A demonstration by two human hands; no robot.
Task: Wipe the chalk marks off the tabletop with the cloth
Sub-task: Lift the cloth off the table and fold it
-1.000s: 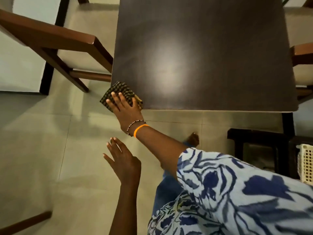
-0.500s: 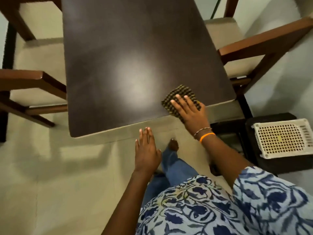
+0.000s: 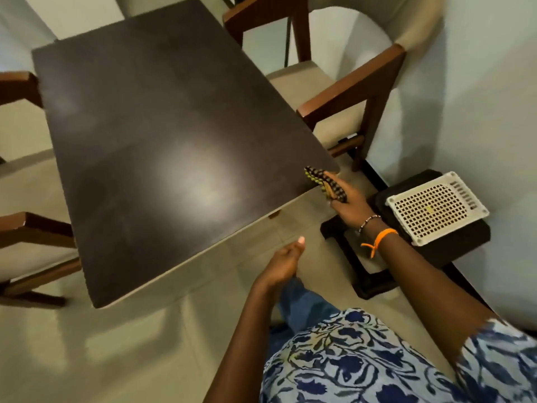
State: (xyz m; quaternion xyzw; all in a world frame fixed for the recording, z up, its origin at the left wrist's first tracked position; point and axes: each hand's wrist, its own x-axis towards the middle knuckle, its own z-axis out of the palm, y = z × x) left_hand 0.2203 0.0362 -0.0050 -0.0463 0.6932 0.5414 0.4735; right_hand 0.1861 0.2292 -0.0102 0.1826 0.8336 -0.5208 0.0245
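The dark brown tabletop (image 3: 162, 135) fills the upper left, with a bright light reflection near its front and a faint pale smear at its far left. My right hand (image 3: 347, 202) holds the dark checked cloth (image 3: 325, 183) at the table's near right corner, the cloth standing on edge just off the corner. My left hand (image 3: 286, 261) hovers below the table's front edge, over the floor, with fingers loosely curled and nothing in it.
Wooden chairs with cream seats stand at the right (image 3: 348, 94) and the left (image 3: 26, 228) of the table. A white perforated tray (image 3: 436, 206) lies on a low black stand (image 3: 377, 274) by the wall at right. The floor is pale tile.
My right hand has slid the cloth rightward along the front edge, from the left corner to the right corner, and lifted it onto its edge. My left hand's fingers have curled.
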